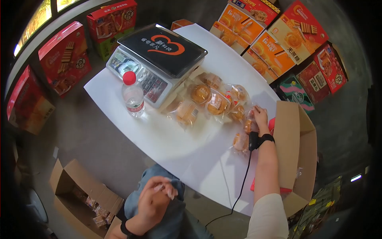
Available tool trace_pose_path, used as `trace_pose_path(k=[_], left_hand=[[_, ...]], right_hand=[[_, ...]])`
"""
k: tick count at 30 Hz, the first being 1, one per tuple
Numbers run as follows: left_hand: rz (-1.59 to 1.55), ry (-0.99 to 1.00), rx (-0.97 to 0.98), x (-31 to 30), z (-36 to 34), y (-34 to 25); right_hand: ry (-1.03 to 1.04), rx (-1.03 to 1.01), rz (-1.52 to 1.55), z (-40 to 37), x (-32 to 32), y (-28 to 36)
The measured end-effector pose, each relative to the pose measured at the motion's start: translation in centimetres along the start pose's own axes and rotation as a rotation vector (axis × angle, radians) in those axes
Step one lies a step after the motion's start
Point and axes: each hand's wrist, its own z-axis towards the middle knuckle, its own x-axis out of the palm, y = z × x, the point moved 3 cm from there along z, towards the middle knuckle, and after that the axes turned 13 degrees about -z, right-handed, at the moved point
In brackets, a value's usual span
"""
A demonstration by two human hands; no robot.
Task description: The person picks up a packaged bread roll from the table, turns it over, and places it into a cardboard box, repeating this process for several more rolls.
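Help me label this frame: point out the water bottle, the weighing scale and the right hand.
water bottle [133, 99]: head view, on the clear body below the red cap.
weighing scale [161, 46]: head view, on the black weighing platform.
right hand [261, 116]: head view, on the back of the hand.

Wrapped golden buns [217, 104], perhaps cakes, lie scattered on white table [191, 147].

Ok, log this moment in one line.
right hand: touching wrapped buns | left hand: resting on lap | table: scale, water bottle | cardboard box: at right
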Motion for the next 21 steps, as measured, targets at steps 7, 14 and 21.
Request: trace_pose_path(k=[7, 14, 21], left_hand=[[0.177, 0.154, 0.027, 0.7, -0.6, 1.9], [1.133, 0.699, 0.783, 6.9, -4.6, -0.3], [1.449, 0.903, 1.43, 17.1, -12.9, -4.2]], right_hand=[[0.205, 0.004, -0.242, -2.7, -1.1, 4.8], [0.182, -0.01, -0.662, -9.6, -5.1, 13.1], [0.212, -0.261, -0.472, -14.7, -5.9, 17.7]])
